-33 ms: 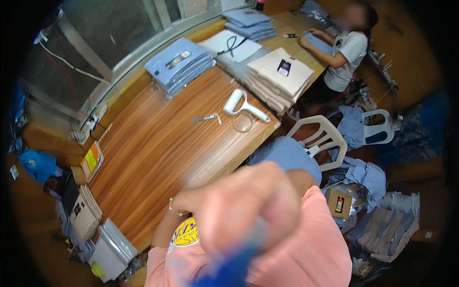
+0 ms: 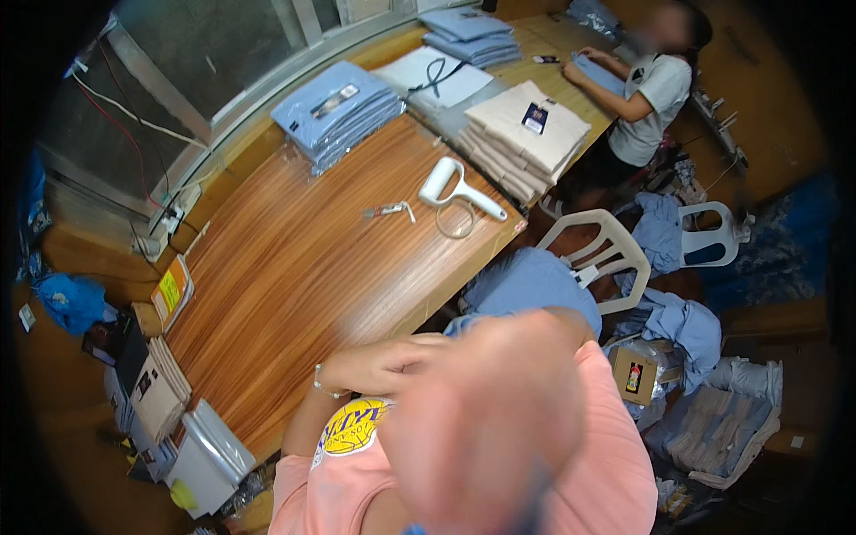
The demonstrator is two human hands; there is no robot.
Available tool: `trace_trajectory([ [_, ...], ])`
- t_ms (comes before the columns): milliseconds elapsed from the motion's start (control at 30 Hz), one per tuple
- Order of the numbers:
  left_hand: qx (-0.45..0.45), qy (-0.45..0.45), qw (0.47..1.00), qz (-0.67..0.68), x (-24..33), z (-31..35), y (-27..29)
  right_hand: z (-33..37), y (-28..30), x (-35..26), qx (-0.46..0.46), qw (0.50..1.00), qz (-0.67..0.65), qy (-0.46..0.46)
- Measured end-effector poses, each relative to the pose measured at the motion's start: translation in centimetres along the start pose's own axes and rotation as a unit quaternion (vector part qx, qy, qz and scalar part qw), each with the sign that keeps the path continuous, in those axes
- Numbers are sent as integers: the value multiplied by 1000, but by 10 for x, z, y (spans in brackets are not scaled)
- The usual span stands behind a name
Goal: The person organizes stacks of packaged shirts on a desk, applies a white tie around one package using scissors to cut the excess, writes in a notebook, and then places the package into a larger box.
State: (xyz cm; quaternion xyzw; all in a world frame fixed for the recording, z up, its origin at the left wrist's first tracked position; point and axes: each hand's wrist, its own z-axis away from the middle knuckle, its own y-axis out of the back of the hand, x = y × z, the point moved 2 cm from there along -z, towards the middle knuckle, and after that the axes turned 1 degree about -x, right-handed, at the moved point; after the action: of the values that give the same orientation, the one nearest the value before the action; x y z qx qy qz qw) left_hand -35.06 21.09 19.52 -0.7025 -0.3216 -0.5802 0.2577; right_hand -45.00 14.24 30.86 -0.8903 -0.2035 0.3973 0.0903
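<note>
My left hand [image 2: 379, 364], with a beaded bracelet at its wrist, rests at the table's near edge in front of my pink shirt [image 2: 611, 446]. Its visible fingers lie stretched toward the right, and their tips are hidden behind my other hand. Very close to the camera, my right hand [image 2: 490, 415] is a large blur in front of my chest. Its fingers cannot be made out. A smeared blue thing [image 2: 537, 499] shows just below it; whether the hand grips it is unclear. On the wooden table [image 2: 276, 294] lie a white lint roller [image 2: 440, 183], a tape ring [image 2: 456, 234] and a small cutter-like tool [image 2: 385, 210].
Bagged blue garments [image 2: 330, 107] and a beige garment stack [image 2: 526, 129] stand along the far side. A co-worker [image 2: 660, 98] handles blue cloth at the far right. White chairs [image 2: 615, 259] hold blue garments. Packed beige garments [image 2: 160, 392] and plastic sleeves [image 2: 218, 455] sit at left.
My right hand has come down and slightly right, and less of the blue thing below it shows. More of my left hand is visible. The view has shifted slightly.
</note>
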Motion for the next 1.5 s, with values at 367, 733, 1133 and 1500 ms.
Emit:
trace_trajectory([
  [367, 113, 96, 986, 75, -3, 19, -7, -14, -28, 29, -67, 929, -237, 275],
  [733, 201, 126, 962, 134, -19, 23, -21, -17, -36, 28, -33, 895, -302, 326],
  [1133, 223, 114, 961, 117, -29, 34, -13, -11, -42, -19, 231, 902, -45, 362],
  [1500, 227, 128, 955, 142, -39, 30, -15, -24, -87, -40, 518, 713, 463, 98],
])
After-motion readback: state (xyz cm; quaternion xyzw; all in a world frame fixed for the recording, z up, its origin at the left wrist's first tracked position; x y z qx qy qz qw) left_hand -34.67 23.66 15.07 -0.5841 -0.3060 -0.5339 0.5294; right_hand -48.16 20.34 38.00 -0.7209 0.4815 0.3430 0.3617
